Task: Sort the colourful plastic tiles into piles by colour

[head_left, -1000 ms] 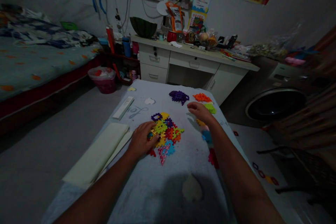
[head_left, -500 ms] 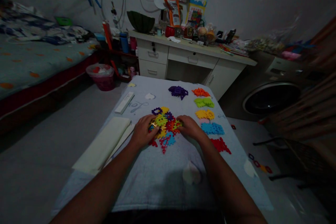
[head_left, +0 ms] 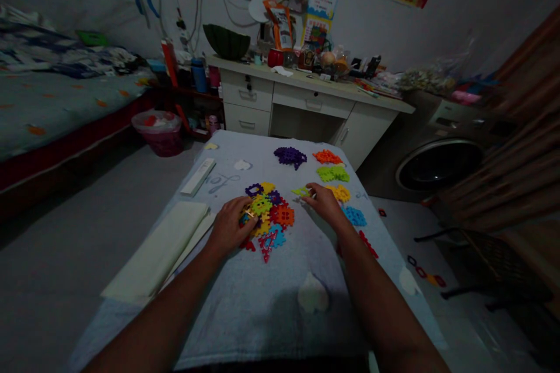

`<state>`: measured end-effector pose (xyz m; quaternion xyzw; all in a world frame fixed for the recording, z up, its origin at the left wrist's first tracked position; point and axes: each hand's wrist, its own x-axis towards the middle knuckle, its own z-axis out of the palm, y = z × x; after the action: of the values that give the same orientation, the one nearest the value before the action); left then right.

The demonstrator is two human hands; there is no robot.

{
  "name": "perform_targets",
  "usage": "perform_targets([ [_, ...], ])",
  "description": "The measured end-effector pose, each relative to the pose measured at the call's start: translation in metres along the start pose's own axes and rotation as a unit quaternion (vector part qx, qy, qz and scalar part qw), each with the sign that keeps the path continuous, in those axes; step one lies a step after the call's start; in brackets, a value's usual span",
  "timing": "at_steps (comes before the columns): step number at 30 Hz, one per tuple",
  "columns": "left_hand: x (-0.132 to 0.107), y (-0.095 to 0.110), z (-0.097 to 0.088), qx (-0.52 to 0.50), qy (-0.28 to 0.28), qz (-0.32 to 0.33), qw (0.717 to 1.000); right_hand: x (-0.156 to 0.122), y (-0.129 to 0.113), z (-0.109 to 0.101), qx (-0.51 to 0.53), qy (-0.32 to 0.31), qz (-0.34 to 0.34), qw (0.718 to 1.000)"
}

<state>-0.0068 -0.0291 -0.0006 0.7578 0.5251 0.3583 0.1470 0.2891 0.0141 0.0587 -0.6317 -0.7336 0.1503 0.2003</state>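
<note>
A heap of mixed toothed plastic building pieces [head_left: 261, 204] lies mid-table, in yellow, purple, red, orange, blue and green. My left hand [head_left: 231, 224] rests against the heap's left side, thumb and fingers apart around some pieces; its fingertips are partly hidden. To the right, my right hand [head_left: 324, 203] pinches a light green building piece [head_left: 300, 191] just off the heap. Beyond and beside that hand sit single-colour piles: purple [head_left: 290, 155], orange [head_left: 327, 156], green [head_left: 333, 173], yellow [head_left: 340, 192], blue [head_left: 355, 216] and red [head_left: 368, 243], the last partly behind my forearm.
A pale folded sheet [head_left: 161, 250] and a long white box [head_left: 198, 176] lie along the left of the cloth-covered table [head_left: 245, 315]. Behind stands a cluttered white desk [head_left: 312, 97]. A washing machine [head_left: 437, 145] and a chair [head_left: 490, 262] are at right, a bed [head_left: 56, 99] at left.
My right hand has lifted the green piece from the heap and carried it up and right, uncovering an orange square piece. My left hand stays at the heap. The view has shifted slightly.
</note>
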Motion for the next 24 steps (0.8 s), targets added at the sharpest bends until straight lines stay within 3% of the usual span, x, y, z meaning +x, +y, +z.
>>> perform_targets([
  [6, 0.000, -0.003, 0.004, 0.011, 0.003, 0.004, 1.000, 0.045, 0.046, -0.029, -0.101, 0.054, 0.060, 0.992],
  [11, 0.000, -0.006, 0.006, 0.020, -0.001, 0.008, 1.000, 0.067, 0.071, -0.034, -0.160, 0.074, 0.094, 0.980],
  [18, 0.000, -0.002, 0.004, 0.020, -0.003, -0.004, 1.000, 0.086, 0.071, -0.019, -0.176, 0.062, 0.119, 0.975],
  [24, 0.000, -0.003, 0.003, 0.013, -0.003, 0.000, 1.000, 0.086, 0.065, -0.010, -0.199, 0.069, 0.154, 0.965],
])
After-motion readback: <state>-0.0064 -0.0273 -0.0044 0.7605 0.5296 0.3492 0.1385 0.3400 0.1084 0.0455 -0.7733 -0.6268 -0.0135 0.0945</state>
